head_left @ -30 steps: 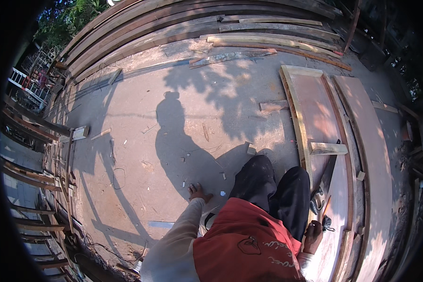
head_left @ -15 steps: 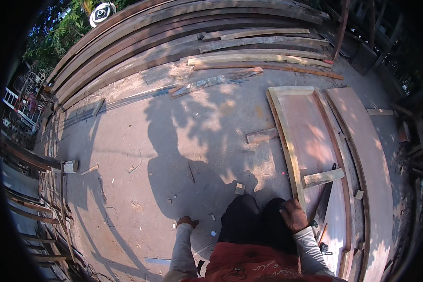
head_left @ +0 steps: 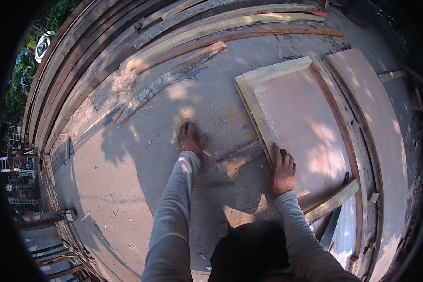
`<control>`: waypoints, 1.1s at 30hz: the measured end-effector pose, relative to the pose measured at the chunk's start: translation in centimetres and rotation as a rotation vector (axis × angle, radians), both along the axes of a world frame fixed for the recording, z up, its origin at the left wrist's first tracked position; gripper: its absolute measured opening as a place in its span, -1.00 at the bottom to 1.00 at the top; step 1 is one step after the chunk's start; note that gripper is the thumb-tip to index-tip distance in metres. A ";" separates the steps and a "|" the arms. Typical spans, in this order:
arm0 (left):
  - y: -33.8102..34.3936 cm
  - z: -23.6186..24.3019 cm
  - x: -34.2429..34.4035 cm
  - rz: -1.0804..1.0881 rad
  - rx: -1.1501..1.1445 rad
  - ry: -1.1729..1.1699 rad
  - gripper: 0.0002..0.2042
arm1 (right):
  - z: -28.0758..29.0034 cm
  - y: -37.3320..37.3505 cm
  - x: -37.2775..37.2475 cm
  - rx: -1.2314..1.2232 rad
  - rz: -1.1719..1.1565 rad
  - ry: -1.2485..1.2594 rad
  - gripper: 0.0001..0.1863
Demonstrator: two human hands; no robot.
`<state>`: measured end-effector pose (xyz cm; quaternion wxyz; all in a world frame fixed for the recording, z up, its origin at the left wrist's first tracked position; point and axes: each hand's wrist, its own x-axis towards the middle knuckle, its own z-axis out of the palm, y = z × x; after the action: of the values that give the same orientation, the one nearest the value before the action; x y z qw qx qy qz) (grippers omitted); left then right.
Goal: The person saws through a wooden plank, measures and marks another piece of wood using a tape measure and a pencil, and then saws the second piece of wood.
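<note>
Concrete floor point(head_left: 110, 171) spreads wide left of the framed panel point(head_left: 291, 105), out to stacked beams point(head_left: 82, 89) past its far left corner. Also left of the panel, the left hand point(head_left: 191, 140) is spread palm-down, nothing visible in it. The right hand point(head_left: 283, 174), fingers slightly bent, lies over the panel's left edge, grip unclear.

Passage over floor point(head_left: 108, 174) left of left hand point(head_left: 191, 141); toward right hand point(head_left: 283, 173), wood block point(head_left: 239, 158) and frame rail point(head_left: 259, 113) obstruct.
</note>
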<state>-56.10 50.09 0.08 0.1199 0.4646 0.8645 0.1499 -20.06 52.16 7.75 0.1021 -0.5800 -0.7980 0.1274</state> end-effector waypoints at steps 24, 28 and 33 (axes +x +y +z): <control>51.1 -7.7 -20.1 0.125 -0.344 0.182 0.00 | -3.6 37.1 -19.6 -0.145 -0.184 0.364 -0.49; 53.2 -7.7 -22.2 0.095 -0.334 0.206 0.02 | 0.1 54.6 -28.3 -0.001 -0.125 0.447 -0.55; 54.6 -6.9 -24.1 0.108 -0.335 0.172 0.05 | -1.6 72.9 -39.5 -0.168 0.082 0.506 -0.52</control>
<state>-80.18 104.72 -6.82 0.1130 0.4024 0.9080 -0.0304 -59.58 125.11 6.15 0.2447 -0.5034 -0.7566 0.3379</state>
